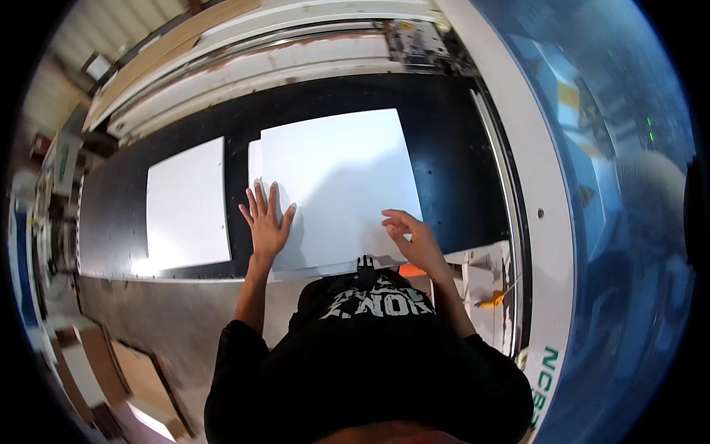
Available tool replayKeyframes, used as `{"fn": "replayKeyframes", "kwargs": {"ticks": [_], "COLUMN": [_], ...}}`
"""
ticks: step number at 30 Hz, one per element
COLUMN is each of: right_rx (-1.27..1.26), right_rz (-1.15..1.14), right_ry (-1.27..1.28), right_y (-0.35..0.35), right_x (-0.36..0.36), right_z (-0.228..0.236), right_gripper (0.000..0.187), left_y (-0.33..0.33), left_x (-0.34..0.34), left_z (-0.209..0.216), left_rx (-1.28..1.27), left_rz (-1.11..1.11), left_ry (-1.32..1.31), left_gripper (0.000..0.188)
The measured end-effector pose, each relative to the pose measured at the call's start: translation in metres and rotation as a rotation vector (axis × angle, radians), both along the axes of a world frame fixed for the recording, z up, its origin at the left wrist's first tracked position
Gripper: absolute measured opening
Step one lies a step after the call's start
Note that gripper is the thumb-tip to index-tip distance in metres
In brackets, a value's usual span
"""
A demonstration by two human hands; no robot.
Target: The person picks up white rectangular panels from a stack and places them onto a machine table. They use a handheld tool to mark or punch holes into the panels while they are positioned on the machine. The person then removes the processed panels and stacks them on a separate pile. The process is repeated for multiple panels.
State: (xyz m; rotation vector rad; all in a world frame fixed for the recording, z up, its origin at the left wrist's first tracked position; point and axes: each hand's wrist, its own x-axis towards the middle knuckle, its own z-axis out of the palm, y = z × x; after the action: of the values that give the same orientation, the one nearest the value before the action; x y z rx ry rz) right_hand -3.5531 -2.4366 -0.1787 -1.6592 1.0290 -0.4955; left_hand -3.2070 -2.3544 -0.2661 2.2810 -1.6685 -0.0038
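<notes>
Head view: left hand (266,222) lies flat, fingers spread, on the large white panel (336,185) atop the black machine bed (451,170); right hand (410,235) curls loosely, fingertips touching the panel's near-right edge, gripping nothing.

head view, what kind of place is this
Probably a workshop with a large flatbed cutting machine. White panels lie on a wide black machine bed with a rail frame behind it. The left hand and right hand rest on the nearest panel.

Bare black bed (451,177) right of white panels (336,185), white rail (536,214) beyond
</notes>
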Motion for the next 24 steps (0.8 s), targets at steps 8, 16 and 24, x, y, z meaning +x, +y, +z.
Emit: {"fn": "replayKeyframes", "kwargs": {"ticks": [8, 16, 24], "right_rx": [-0.448, -0.523, -0.574], "right_rz": [-0.176, -0.407, -0.461], "right_ry": [0.432, 0.524, 0.642], "right_y": [-0.023, -0.110, -0.148], "right_x": [-0.056, -0.118, -0.144], "right_z": [-0.052, -0.108, -0.125], "right_gripper": [0.049, 0.074, 0.073], "left_y": [-0.143, -0.205, -0.217], "left_x": [-0.103, -0.188, -0.213], "left_z": [-0.025, -0.010, -0.003], "left_rx": [-0.150, -0.055, 0.252], "left_rz": [-0.230, -0.538, -0.626], "left_ry": [0.115, 0.082, -0.199], "left_gripper": [0.065, 0.069, 0.071]}}
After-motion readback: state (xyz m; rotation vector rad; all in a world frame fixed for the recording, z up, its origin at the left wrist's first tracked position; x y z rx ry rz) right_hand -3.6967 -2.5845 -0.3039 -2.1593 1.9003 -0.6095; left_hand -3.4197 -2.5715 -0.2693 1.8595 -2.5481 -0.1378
